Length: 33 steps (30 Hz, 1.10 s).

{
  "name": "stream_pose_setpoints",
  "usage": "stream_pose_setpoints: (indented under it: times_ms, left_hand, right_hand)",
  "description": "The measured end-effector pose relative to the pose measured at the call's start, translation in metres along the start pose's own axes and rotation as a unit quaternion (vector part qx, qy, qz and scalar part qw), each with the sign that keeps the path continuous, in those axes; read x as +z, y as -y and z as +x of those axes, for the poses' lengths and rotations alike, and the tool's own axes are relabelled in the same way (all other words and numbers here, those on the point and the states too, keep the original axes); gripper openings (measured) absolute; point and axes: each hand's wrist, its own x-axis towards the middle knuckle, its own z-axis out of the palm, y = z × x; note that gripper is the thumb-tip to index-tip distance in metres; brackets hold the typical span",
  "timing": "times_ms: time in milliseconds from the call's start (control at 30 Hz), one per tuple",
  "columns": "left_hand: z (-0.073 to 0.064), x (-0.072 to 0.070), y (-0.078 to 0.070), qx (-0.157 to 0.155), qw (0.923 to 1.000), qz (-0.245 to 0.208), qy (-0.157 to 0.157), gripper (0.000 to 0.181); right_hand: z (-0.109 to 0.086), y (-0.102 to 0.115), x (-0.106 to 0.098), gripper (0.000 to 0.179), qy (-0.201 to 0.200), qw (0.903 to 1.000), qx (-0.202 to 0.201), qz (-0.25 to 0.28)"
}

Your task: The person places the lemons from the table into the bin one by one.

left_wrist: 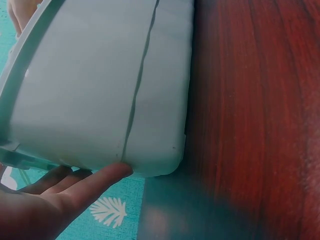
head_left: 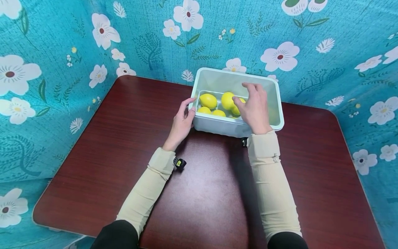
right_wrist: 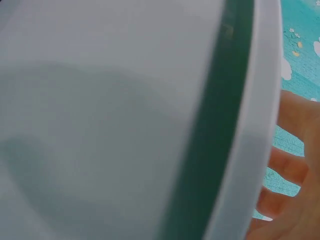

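A pale grey-green plastic bin stands on the table with several yellow lemons grouped in its left and middle part. My left hand is at the bin's left end, its fingers touching the end wall just under the rim. In the left wrist view, the extended fingers lie against that wall near the bottom corner. Over the bin's right half hovers my right hand, thumb and fingers spread apart, with nothing visible between them. It partly covers the rightmost lemon. The right wrist view is mostly filled by the bin's outer wall.
The dark red-brown wooden table has rounded back corners. A blue floral cloth hangs behind the table and along both sides. The bin stands close to the table's back edge.
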Motion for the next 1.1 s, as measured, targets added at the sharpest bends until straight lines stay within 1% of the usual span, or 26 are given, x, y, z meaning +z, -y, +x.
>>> stream_pose_setpoints:
  times_ms: [133,233,433,667,800,900,967,1033,1100]
  left_hand:
    - [-0.001,0.000,0.000,0.007,1.0000,0.001,-0.004,0.040]
    - [0.000,-0.001,-0.001,0.007,1.0000,0.003,-0.004,0.042]
    - [-0.001,-0.001,-0.001,0.002,1.0000,0.005,-0.004,0.041]
    - [-0.001,-0.001,0.000,0.013,0.9999,0.002,-0.004,0.038]
    - [-0.001,-0.002,-0.001,0.014,0.9999,0.002,0.000,0.039]
    - [-0.001,-0.005,-0.001,0.008,0.9999,0.005,0.003,0.039]
    - [-0.001,-0.009,-0.002,0.004,0.9999,0.011,0.006,0.040]
    - [-0.001,-0.013,-0.003,0.007,0.9997,0.024,0.003,0.041]
    - [-0.002,-0.020,-0.006,0.014,0.9987,0.049,-0.004,0.042]
  right_hand:
    - [-0.003,-0.001,-0.003,0.049,-0.015,0.9999,-0.005,0.003]
    - [-0.004,-0.003,-0.004,0.048,-0.020,0.9998,-0.005,0.000]
    - [-0.007,-0.006,-0.007,0.048,-0.024,0.9997,-0.004,0.001]
    - [-0.012,-0.009,-0.008,0.048,-0.031,0.9995,-0.005,-0.002]
    - [-0.015,-0.011,-0.009,0.046,-0.034,0.9994,-0.008,0.002]
    - [-0.018,-0.013,-0.010,0.041,-0.042,0.9990,-0.015,0.010]
    - [-0.021,-0.015,-0.012,0.037,-0.055,0.9982,-0.022,0.013]
    - [-0.024,-0.017,-0.015,0.033,-0.068,0.9972,-0.026,0.013]
    - [-0.028,-0.019,-0.020,0.033,-0.079,0.9964,-0.028,0.010]
